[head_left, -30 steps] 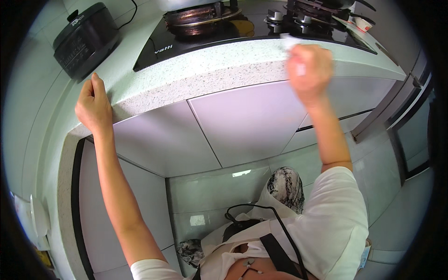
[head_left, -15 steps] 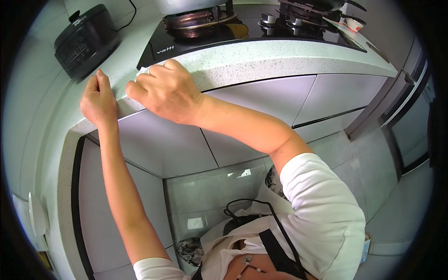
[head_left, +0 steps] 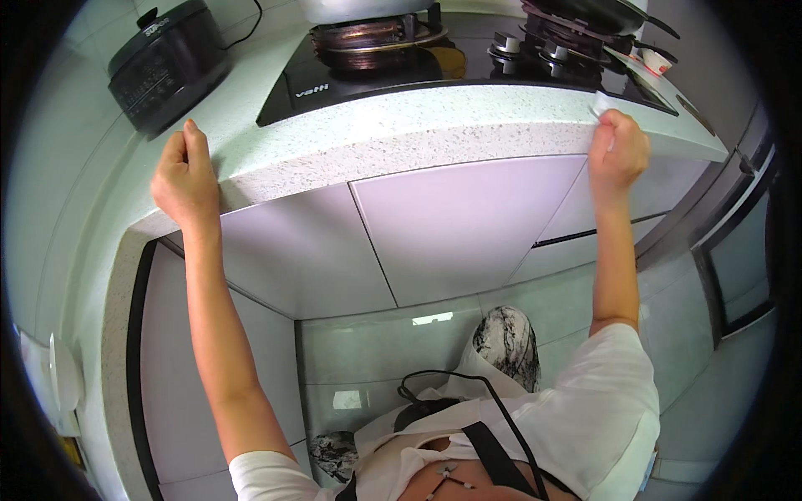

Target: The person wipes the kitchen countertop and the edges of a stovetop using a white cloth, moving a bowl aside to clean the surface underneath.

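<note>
My right hand (head_left: 618,150) is closed around a crumpled white wipe (head_left: 600,104), possibly tissue or thin cloth. It sits at the front edge of the speckled pale countertop (head_left: 393,121), near the right end of the black gas hob (head_left: 468,67). Only a bit of the wipe pokes out past the fingers. At the counter's left corner, my left hand (head_left: 185,175) is a fist with the thumb on top. I see nothing in it. A black electric cooker (head_left: 167,71) stands just beyond that fist.
A silver pot (head_left: 359,8) is on the left burner and a dark pan (head_left: 585,15) on the right one. A small white-and-red cup (head_left: 656,61) stands beside the hob. Pale cabinet doors (head_left: 468,217) run below the counter. A white plate-like object (head_left: 65,371) is at far left.
My right hand has swept along the counter's front edge from beside the left hand to the far right, carrying the wipe. The left fist stays at the corner. The view has shifted slightly.
</note>
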`<state>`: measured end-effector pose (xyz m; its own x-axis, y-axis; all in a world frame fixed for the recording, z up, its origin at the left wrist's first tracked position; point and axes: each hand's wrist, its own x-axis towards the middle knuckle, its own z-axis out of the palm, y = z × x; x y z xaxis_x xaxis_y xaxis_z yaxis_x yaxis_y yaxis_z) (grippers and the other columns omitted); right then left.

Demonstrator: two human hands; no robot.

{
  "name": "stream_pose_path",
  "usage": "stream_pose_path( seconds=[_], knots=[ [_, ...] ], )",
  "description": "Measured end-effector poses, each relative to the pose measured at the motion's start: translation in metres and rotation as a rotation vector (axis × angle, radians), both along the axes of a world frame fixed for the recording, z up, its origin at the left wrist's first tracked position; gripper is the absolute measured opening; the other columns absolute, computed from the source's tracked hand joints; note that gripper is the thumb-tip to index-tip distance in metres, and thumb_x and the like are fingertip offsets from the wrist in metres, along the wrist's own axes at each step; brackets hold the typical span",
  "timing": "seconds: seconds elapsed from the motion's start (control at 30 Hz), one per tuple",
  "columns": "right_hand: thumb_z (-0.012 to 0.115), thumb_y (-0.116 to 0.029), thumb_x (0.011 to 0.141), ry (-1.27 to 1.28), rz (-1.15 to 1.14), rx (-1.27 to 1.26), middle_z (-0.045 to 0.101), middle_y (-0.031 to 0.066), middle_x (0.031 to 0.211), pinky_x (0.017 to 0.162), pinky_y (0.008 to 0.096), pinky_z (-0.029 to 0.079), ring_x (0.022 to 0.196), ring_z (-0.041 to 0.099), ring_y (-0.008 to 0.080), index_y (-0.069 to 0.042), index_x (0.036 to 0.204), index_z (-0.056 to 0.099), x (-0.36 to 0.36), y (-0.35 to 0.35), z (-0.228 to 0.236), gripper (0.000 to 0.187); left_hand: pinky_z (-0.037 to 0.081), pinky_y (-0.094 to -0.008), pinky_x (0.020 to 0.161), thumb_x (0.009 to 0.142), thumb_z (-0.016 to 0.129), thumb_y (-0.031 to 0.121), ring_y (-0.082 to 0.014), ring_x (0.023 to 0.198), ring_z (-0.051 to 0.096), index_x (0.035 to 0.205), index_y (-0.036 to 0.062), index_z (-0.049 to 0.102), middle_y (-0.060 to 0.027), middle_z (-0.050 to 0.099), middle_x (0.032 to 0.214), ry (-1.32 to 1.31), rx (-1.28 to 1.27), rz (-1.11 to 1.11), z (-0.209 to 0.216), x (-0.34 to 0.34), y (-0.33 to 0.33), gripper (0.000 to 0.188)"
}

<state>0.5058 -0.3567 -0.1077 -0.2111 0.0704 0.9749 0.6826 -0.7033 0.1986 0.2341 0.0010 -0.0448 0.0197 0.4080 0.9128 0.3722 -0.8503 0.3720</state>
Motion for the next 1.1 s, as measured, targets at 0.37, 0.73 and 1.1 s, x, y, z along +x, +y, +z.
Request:
stream_pose_path(
  seconds=[0.37,0.73,1.1],
  knots=[
    [0.059,-0.019,0.072,-0.118,0.561,-0.189,0.042,-0.0052,0.061,0.056,0.029,0.03,0.056,0.046,0.0108,-0.017,0.065,0.044,-0.163,0.226,0.011,0.016,0.034,-0.0358,0.047,0.087,0.057,0.03,-0.0237,0.045,0.037,0.059,0.0041,0.051,-0.013,0.045,0.051,-0.084,0.095,-0.049,-0.004,0.008,0.003,0.039],
    [0.063,-0.007,0.07,-0.048,0.347,-0.237,0.049,0.0008,0.064,0.056,0.0338,0.035,0.061,0.05,0.0181,-0.013,0.076,0.056,-0.099,0.091,0.029,0.012,0.03,-0.0342,0.039,0.077,0.067,0.017,-0.0232,0.041,0.039,0.051,0.0078,0.039,-0.0063,0.041,0.048,-0.001,0.421,0.042,-0.017,-0.063,-0.028,0.039],
    [0.065,-0.012,0.07,-0.044,0.746,-0.357,0.051,0.0009,0.066,0.054,0.0299,0.048,0.064,0.055,0.0168,-0.011,0.072,0.047,-0.228,0.266,0.073,0.018,0.035,-0.0318,0.047,0.086,0.059,0.028,-0.0219,0.046,0.04,0.057,0.0064,0.048,-0.0074,0.045,0.051,0.099,0.119,0.668,0.031,-0.291,-0.08,0.037]
  ],
)
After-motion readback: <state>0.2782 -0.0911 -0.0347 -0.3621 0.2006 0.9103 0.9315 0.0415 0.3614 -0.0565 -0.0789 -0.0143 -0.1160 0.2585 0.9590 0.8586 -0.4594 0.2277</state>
